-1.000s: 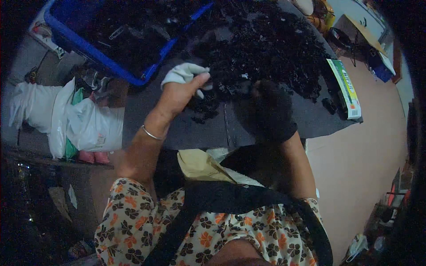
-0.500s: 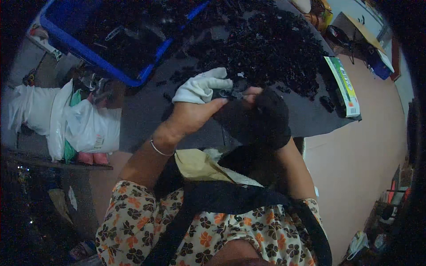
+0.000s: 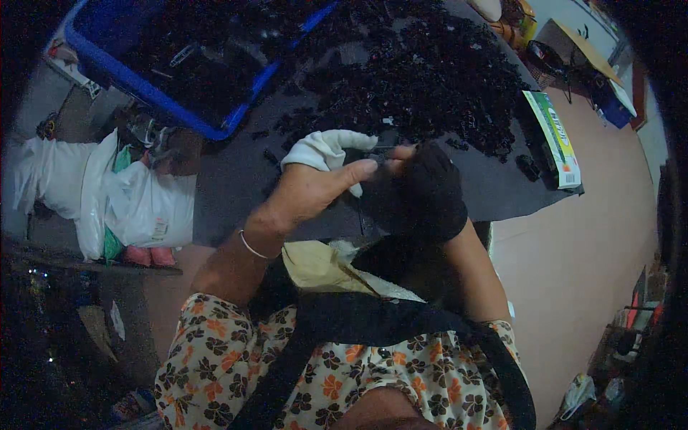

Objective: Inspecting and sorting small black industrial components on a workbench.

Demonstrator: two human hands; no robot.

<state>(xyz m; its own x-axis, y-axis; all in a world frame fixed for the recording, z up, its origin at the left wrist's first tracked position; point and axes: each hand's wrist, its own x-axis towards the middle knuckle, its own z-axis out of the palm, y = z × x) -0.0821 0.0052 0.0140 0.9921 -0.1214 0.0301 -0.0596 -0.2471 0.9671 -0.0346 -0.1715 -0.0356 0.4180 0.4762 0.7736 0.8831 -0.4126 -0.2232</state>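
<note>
Over the near part of the dark-covered table [image 3: 236,193], my two hands meet at a small dark part [image 3: 381,153], too dim to name more closely. My left hand [image 3: 315,172], in a white glove with the thumb bare, pinches it between fingers and thumb. From the other side, my right hand [image 3: 430,190], in a black glove with bare thumb tip, grips it with the fingers closed. Just beyond the hands spreads a heap of small black parts [image 3: 430,79].
A blue bin [image 3: 172,107] holding dark pieces stands at the far left. On the table's right edge lies a green and white flat box [image 3: 552,140]. White bags [image 3: 147,201] sit at the left. Yellowish paper [image 3: 319,269] lies by my lap.
My left hand's fingers have opened a little from the thumb and shifted slightly downward. My right hand has turned slightly and stays close to the left at the small dark part.
</note>
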